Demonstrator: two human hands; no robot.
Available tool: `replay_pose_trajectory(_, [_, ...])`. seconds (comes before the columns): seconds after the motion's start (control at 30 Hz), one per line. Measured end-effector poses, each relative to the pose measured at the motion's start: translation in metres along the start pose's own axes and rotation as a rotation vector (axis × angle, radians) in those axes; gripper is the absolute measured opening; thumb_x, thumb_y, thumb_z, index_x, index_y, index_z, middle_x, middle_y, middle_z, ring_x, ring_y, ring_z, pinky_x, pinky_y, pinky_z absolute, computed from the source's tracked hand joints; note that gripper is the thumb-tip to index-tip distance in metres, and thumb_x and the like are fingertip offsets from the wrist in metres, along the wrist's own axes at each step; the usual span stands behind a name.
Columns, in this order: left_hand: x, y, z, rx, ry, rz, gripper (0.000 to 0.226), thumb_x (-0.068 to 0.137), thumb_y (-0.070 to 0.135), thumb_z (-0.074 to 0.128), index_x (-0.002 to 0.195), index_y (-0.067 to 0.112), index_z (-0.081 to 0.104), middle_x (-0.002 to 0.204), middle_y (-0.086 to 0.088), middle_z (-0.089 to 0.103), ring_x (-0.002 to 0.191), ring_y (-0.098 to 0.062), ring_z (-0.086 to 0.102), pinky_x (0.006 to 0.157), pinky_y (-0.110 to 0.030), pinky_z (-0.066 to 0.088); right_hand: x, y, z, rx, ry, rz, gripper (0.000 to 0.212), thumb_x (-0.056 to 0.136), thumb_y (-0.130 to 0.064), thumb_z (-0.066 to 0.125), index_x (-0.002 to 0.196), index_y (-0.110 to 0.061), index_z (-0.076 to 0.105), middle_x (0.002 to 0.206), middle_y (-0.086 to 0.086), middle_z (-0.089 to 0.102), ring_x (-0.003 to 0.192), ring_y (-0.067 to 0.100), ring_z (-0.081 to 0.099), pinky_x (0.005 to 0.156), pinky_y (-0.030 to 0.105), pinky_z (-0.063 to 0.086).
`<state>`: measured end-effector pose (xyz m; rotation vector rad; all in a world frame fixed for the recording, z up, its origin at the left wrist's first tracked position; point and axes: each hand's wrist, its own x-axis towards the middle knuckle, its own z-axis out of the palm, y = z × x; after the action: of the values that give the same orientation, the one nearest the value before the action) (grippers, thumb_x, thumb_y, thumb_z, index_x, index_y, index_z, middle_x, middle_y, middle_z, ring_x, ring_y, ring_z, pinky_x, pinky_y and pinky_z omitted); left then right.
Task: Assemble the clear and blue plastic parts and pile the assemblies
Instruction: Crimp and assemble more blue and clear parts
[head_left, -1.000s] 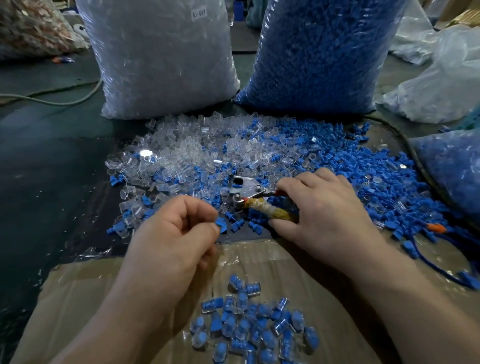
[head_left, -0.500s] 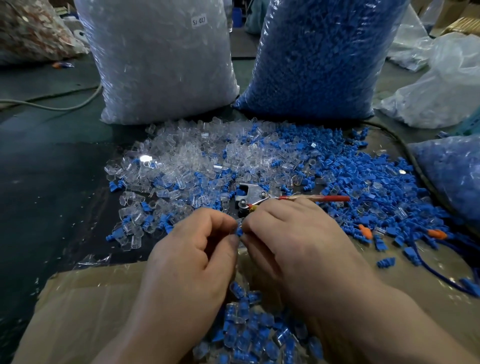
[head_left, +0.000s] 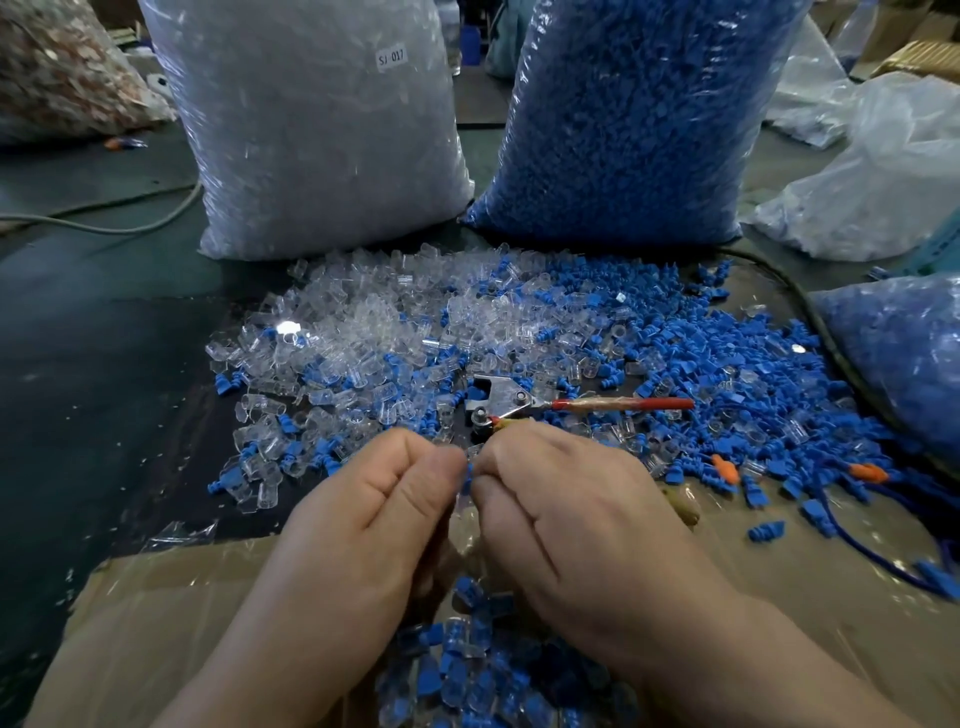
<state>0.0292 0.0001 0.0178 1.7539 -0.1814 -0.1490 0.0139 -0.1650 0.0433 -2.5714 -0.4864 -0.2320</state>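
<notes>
My right hand (head_left: 571, 514) has left the red-handled tool (head_left: 519, 402) and met my left hand (head_left: 374, 519). From the left: loose clear parts (head_left: 374, 332), then both hands, fingers curled, pinching one small blue part (head_left: 467, 475) between their tips, above the pile of assemblies (head_left: 478, 670) on the cardboard (head_left: 156, 623); loose blue parts (head_left: 727, 364) lie at the right.

Small factory or workshop floor, bulk plastic parts handled by hand. Evidence: tall sack of clear parts (head_left: 322, 130) with a stock label (head_left: 391, 57) reading SJ 017, tall sack of blue parts (head_left: 639, 119) beside it, more filled bags at the far left (head_left: 57, 78) and right (head_left: 872, 171). Loose clear parts (head_left: 363, 322) and loose blue parts (head_left: 727, 353) dumped straight on the dark green floor (head_left: 78, 364). Sheet of cardboard (head_left: 171, 623) at the near edge with a pile of joined pieces (head_left: 483, 670) on it. Metal hand tool (head_left: 519, 400) with a red handle among the parts, cable (head_left: 104, 226) lying across the floor.
</notes>
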Motion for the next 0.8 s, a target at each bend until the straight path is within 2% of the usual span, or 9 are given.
replay_pose_trajectory(0.07, [-0.002,0.000,0.002,0.017,-0.032,0.109,0.030,0.075,0.066,0.068,0.082,0.037,0.065,0.052,0.008,0.055,0.043,-0.003,0.046,0.040,-0.019,0.036,-0.001,-0.001,0.000,0.319,-0.054,0.220,0.024,0.085,-0.040,0.040,0.072,-0.023,0.049,0.062,-0.009,0.051,0.060,0.008,0.045,0.054,0.032,0.036])
replay_pose_trajectory(0.13, [-0.005,0.003,0.002,0.068,-0.077,0.225,0.017,0.077,0.057,0.062,0.089,0.045,0.065,0.062,0.010,0.065,0.049,-0.002,0.057,0.045,-0.017,0.045,-0.001,-0.001,-0.004,0.797,-0.170,0.489,0.023,0.080,-0.032,0.044,0.061,-0.022,0.050,0.055,-0.008,0.047,0.054,0.009,0.042,0.051,0.031,0.033])
replay_pose_trajectory(0.2, [-0.008,0.006,0.000,0.155,-0.117,0.282,0.015,0.079,0.053,0.062,0.093,0.047,0.064,0.070,0.013,0.070,0.055,-0.002,0.063,0.050,-0.015,0.049,-0.002,0.001,-0.012,0.973,-0.328,0.597,0.022,0.077,-0.028,0.046,0.057,-0.021,0.052,0.053,-0.003,0.046,0.049,0.012,0.039,0.046,0.026,0.030])
replay_pose_trajectory(0.23, [-0.009,0.007,-0.002,0.216,-0.132,0.293,0.016,0.079,0.053,0.063,0.093,0.046,0.065,0.072,0.014,0.070,0.056,-0.002,0.063,0.050,-0.013,0.049,-0.002,0.005,-0.015,0.878,-0.367,0.576,0.022,0.077,-0.030,0.047,0.058,-0.020,0.053,0.053,-0.003,0.046,0.048,0.012,0.039,0.045,0.027,0.029])
replay_pose_trajectory(0.33, [-0.006,0.008,-0.010,0.420,-0.150,0.271,0.013,0.078,0.045,0.070,0.090,0.045,0.064,0.072,0.020,0.068,0.058,0.001,0.062,0.049,-0.007,0.044,-0.003,0.009,-0.017,0.271,-0.317,0.393,0.031,0.087,-0.040,0.048,0.071,-0.014,0.052,0.060,-0.002,0.055,0.053,0.013,0.048,0.051,0.039,0.042])
replay_pose_trajectory(0.43, [-0.003,0.004,-0.018,0.640,-0.150,0.244,0.013,0.079,0.047,0.064,0.091,0.048,0.060,0.088,0.029,0.065,0.078,0.000,0.063,0.057,-0.016,0.048,-0.008,0.011,-0.016,-0.140,-0.217,0.273,0.037,0.091,-0.057,0.040,0.078,-0.024,0.050,0.071,-0.006,0.057,0.064,0.009,0.052,0.061,0.036,0.048])
replay_pose_trajectory(0.53, [-0.001,0.002,-0.017,0.753,-0.203,0.272,0.022,0.072,0.058,0.051,0.091,0.049,0.056,0.102,0.031,0.057,0.091,0.003,0.058,0.064,-0.017,0.045,-0.011,0.016,-0.013,-0.280,-0.217,0.246,0.037,0.090,-0.068,0.035,0.094,-0.032,0.044,0.083,-0.012,0.057,0.072,0.013,0.052,0.059,0.033,0.043])
replay_pose_trajectory(0.67, [-0.001,0.005,-0.011,0.722,-0.325,0.297,0.015,0.076,0.054,0.052,0.084,0.042,0.058,0.093,0.022,0.061,0.087,0.000,0.060,0.066,-0.021,0.049,-0.006,0.019,-0.001,-0.378,-0.158,0.226,0.051,0.084,-0.078,0.037,0.110,-0.034,0.040,0.090,-0.008,0.061,0.073,0.022,0.053,0.049,0.032,0.028])
replay_pose_trajectory(0.8, [0.003,-0.001,-0.014,0.761,0.024,0.203,0.024,0.077,0.067,0.053,0.093,0.050,0.053,0.091,0.025,0.061,0.084,0.007,0.058,0.059,-0.017,0.041,0.007,0.020,0.014,-0.397,-0.100,0.190,0.053,0.084,-0.080,0.037,0.107,-0.032,0.040,0.097,-0.008,0.062,0.079,0.023,0.060,0.047,0.030,0.021])
